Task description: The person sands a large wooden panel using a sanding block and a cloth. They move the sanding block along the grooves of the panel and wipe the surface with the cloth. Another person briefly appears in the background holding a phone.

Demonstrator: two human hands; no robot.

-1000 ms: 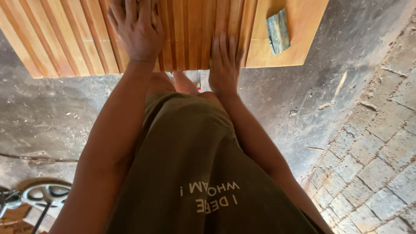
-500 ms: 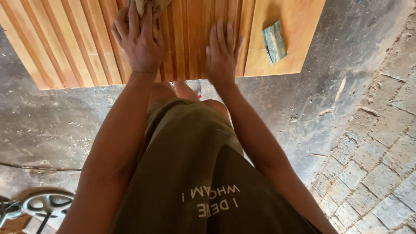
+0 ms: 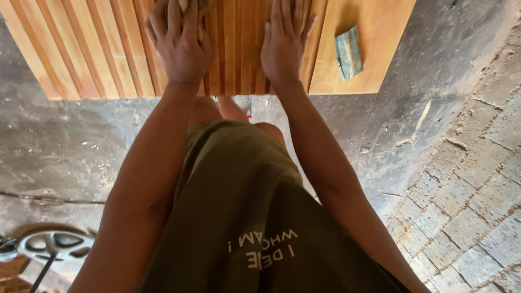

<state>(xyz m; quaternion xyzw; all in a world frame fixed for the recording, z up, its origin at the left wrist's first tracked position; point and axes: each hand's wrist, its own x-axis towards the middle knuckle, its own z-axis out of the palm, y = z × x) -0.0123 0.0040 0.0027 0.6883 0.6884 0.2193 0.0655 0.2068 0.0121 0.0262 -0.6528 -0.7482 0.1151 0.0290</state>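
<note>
A slatted wooden panel [image 3: 97,59] of light and reddish strips lies in front of me. My left hand [image 3: 179,46] rests on it, fingers laid over a small pale pad [image 3: 183,4] that shows only at the top edge of the view. A little to the right, my right hand [image 3: 283,46] lies flat on the strips with its fingers apart and nothing in it. Joined to the panel's right side is a plain wooden board [image 3: 374,32], and a small grey-green block [image 3: 348,51] lies on that board, apart from both hands.
Below the panel is a dusty grey floor [image 3: 65,152] with wood chips. Brick paving [image 3: 467,206] runs along the right. A round metal object [image 3: 51,245] lies at the lower left. My legs and olive shirt fill the lower middle.
My right hand has slid farther up the slats from the panel's near edge. The pale pad has come into sight under my left fingers.
</note>
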